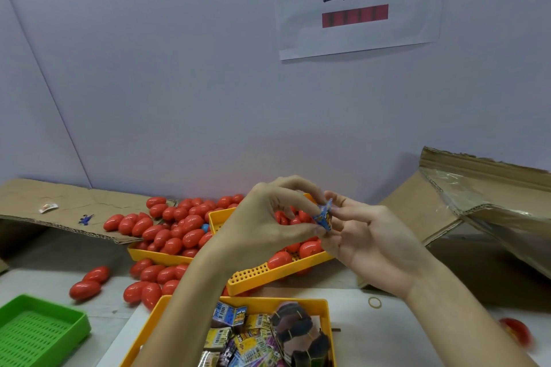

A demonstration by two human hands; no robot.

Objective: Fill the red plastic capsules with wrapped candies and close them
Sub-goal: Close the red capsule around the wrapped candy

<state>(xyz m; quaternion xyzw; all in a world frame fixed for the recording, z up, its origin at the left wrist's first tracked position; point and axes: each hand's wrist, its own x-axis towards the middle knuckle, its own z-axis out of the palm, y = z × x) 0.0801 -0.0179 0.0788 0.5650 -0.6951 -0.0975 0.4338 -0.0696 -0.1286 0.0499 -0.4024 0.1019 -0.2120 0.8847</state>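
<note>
Head view: blue crinkled wrapped candy [324, 216]

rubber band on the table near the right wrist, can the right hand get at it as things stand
Probably not at once. The rubber band lies bare on the white table with nothing over it, but the right hand and the left hand together pinch a blue wrapped candy, so its fingers are busy.
</note>
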